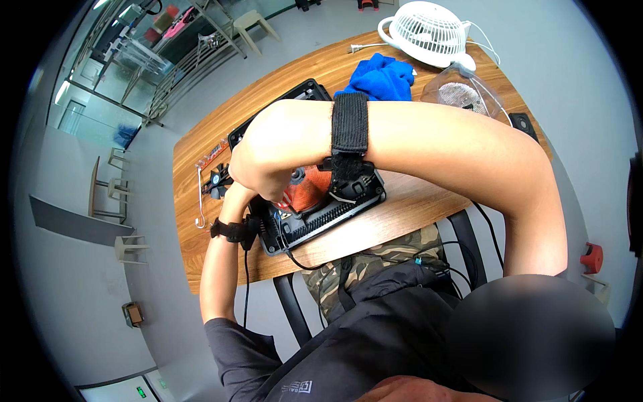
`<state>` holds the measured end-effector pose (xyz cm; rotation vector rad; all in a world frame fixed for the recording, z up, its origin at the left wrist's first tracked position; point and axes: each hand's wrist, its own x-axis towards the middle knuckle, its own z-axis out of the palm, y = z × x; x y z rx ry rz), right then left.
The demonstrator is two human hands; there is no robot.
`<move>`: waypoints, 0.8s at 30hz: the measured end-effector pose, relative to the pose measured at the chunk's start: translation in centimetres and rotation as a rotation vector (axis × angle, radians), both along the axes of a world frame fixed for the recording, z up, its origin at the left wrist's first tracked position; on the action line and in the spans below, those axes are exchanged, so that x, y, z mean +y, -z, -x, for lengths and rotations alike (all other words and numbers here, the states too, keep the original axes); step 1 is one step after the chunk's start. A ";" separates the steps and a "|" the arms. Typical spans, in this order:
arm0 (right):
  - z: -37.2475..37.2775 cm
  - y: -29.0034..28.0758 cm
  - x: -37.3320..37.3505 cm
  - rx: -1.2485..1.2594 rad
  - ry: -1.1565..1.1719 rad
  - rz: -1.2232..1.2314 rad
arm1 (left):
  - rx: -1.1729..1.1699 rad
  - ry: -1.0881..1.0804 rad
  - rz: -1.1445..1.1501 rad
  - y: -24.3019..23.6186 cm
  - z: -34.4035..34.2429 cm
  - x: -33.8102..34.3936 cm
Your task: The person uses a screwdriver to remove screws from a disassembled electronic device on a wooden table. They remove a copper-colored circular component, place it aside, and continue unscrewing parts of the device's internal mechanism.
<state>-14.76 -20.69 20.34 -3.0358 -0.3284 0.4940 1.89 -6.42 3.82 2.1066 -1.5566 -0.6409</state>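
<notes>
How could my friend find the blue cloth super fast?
Start at the wooden table and look for the white fan at its far edge. Left of the fan and a little nearer lies the crumpled cloth. It is bright blue, unlike the white fan and the black case on its other side.

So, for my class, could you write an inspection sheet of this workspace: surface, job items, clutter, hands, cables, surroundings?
Surface: wood-grain table, partly covered.
Job items: black housing holding a round orange part.
Clutter: blue cloth, white fan.
Hands: right hand above the housing's left end, overlapping the left hand in view; fingers mostly hidden.
Cables: black cable below the left wrist; white plug lead near the fan.
Surroundings: grey floor, pale stool.
</notes>
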 end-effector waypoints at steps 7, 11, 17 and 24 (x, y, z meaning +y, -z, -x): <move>-0.3 0.1 0.0 -0.003 0.048 -0.007 | 0.005 0.015 0.008 0.2 0.1 -0.4; -0.5 -0.1 0.3 0.024 0.030 0.022 | 0.005 0.011 0.004 0.3 0.1 0.0; -0.7 -0.3 1.1 0.017 0.013 0.033 | -0.009 0.025 0.016 0.3 -0.2 -0.7; -0.5 -0.8 2.2 0.097 0.023 0.034 | -0.055 0.054 0.056 0.4 -1.0 -4.2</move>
